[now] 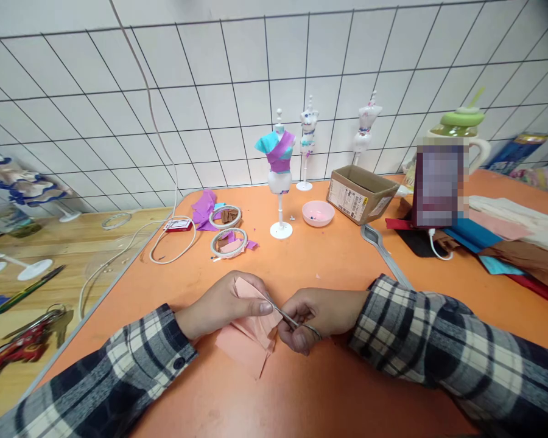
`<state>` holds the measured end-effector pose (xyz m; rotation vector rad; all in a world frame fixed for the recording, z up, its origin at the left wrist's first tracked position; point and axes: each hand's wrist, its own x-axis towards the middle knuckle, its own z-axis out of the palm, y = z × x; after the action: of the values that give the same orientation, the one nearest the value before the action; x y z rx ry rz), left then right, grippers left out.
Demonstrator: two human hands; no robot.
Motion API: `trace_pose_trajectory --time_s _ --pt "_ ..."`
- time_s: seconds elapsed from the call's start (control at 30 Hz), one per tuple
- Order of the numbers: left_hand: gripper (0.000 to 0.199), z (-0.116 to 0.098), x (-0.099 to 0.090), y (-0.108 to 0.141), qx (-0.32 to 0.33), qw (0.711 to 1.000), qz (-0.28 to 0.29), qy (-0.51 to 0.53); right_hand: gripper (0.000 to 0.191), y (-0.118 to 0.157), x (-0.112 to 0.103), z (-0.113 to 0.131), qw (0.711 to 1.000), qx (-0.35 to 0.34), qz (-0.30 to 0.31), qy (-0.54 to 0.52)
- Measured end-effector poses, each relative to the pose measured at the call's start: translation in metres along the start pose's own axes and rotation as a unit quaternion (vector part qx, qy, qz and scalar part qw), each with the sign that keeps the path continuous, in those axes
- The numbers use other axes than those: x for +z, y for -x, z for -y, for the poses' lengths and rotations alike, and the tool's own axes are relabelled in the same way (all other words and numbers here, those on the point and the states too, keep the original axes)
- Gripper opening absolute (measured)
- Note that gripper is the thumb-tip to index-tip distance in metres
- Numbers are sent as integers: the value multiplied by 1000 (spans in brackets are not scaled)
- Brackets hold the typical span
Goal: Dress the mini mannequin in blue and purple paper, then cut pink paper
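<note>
In my left hand point(228, 304) is a folded sheet of pink crepe paper point(249, 350), pinched between thumb and fingers, its loose layers hanging toward the table. Small metal scissors point(288, 317) are in my right hand point(313, 316), fingers closed around their handles. The scissor blades point left and meet the paper's edge beside my left thumb. Whether the blades are fully closed is hard to see. Beyond my hands stands a small white dress form point(280, 182), its bust wrapped in purple and turquoise paper.
Tape rolls point(229, 243) with paper scraps lie left of centre. A pink bowl point(318, 214), a cardboard box point(363, 193) and a grey strap point(383, 252) are farther back. At right, a phone point(439, 185) stands near coloured paper point(506, 243). A white cable point(153, 237) loops at left.
</note>
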<state>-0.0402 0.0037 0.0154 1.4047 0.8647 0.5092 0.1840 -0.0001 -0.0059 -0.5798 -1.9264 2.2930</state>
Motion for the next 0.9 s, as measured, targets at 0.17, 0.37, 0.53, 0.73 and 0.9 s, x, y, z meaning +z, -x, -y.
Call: trace_pose_trajectory --time_s 0.17,0.37,0.53,0.73,0.9 --pt "28 -1 -3 -1 0 1000 7 -9 58 2 -1 1 999 27 -14 17" --pt "30 3 -7 -1 10 1000 -5 -20 48 3 -5 -5 999 35 -26 20" --pt "27 8 -6 -1 34 999 -30 -1 46 3 -4 -4 999 36 -27 1" --pt "28 4 -3 -2 45 998 15 -27 57 2 -5 -2 1000 3 6 17" --pt "29 2 -1 -3 61 997 26 -38 59 2 -4 3 998 -27 29 42"
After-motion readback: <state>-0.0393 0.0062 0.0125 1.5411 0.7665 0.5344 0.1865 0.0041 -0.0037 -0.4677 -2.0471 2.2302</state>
